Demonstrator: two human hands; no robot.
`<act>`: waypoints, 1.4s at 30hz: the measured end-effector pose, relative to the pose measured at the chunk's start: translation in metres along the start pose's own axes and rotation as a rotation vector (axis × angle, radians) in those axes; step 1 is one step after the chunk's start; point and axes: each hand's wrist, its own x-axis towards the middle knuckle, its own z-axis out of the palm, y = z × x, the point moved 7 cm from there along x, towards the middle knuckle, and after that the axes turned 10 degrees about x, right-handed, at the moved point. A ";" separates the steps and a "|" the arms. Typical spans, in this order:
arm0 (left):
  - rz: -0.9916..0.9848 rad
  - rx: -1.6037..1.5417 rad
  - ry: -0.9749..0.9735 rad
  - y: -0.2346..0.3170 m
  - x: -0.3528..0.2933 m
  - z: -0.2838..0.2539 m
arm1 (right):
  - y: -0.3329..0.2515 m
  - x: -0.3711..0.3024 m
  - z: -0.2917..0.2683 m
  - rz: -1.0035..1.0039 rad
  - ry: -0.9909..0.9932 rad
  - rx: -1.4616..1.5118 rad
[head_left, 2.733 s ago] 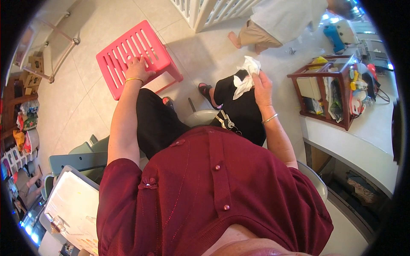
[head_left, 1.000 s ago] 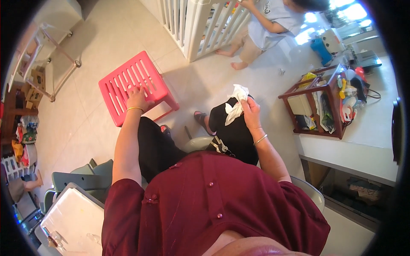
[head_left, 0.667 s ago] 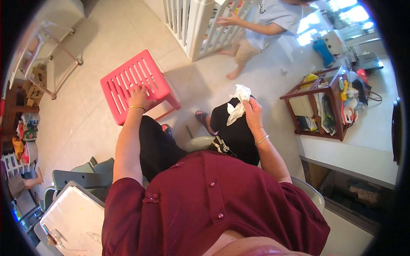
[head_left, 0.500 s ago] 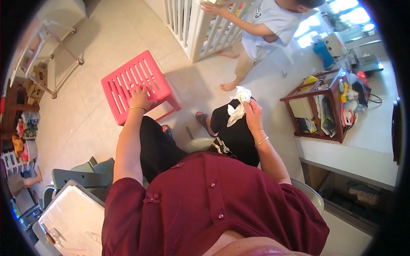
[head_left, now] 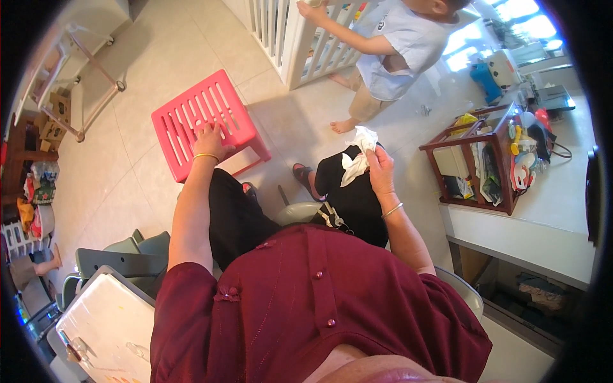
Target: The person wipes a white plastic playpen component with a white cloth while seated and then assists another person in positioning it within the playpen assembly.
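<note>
My left hand [head_left: 213, 142] lies on the near edge of a red slatted plastic stool [head_left: 207, 105], its fingers spread over the seat. The stool stands on the tiled floor ahead and to the left of my knees. My right hand [head_left: 381, 171] is closed round a crumpled white tissue [head_left: 356, 159], which it holds above my right knee. A bunch of keys [head_left: 333, 217] rests at my lap, just below the hem of my dark red shirt.
Beyond the stool, another person [head_left: 408, 51] grips a white slatted fence [head_left: 271, 32]. A dark wooden rack [head_left: 469, 156] with assorted goods stands at right. A wheeled metal frame [head_left: 96, 105] is at far left, and a white-topped table [head_left: 105, 329] at lower left.
My left hand and the stool appear slightly higher in view. The other person has leaned and shifted a little by the fence. The right hand keeps hold of the tissue.
</note>
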 end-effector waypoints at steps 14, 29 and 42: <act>-0.009 0.016 -0.020 0.001 -0.001 -0.002 | 0.003 0.000 -0.002 0.009 0.013 -0.010; -0.012 -0.003 -0.028 0.002 -0.002 -0.003 | 0.009 -0.001 -0.001 0.058 0.025 0.044; 0.001 -0.014 -0.019 0.000 -0.002 -0.002 | 0.006 -0.001 -0.003 0.050 0.010 -0.038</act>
